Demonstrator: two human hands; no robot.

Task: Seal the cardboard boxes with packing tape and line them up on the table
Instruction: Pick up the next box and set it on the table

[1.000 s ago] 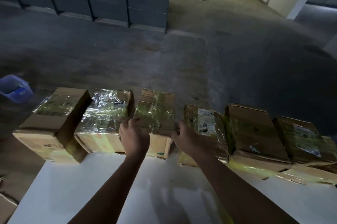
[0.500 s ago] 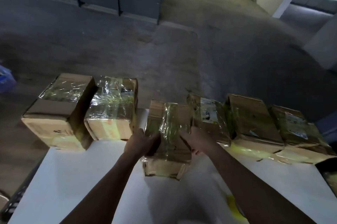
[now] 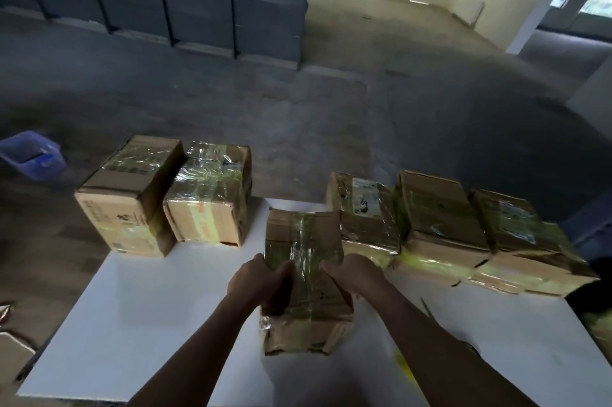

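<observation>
Left hand (image 3: 261,277) and right hand (image 3: 356,274) grip a taped box (image 3: 303,234) at mid-worktop (image 3: 149,324), one on each side. Box pair (image 3: 205,198) at far left corner. Box trio (image 3: 440,211) along far edge, right. Gap between groups.

Along the desk's (image 3: 132,324) far edge, two taped boxes (image 3: 208,198) block the left corner and three more boxes (image 3: 440,208) block the right. The gap between them is bare desk, with a lone taped box (image 3: 304,277) standing just before it. Near-left and near-right surface lies open.
</observation>
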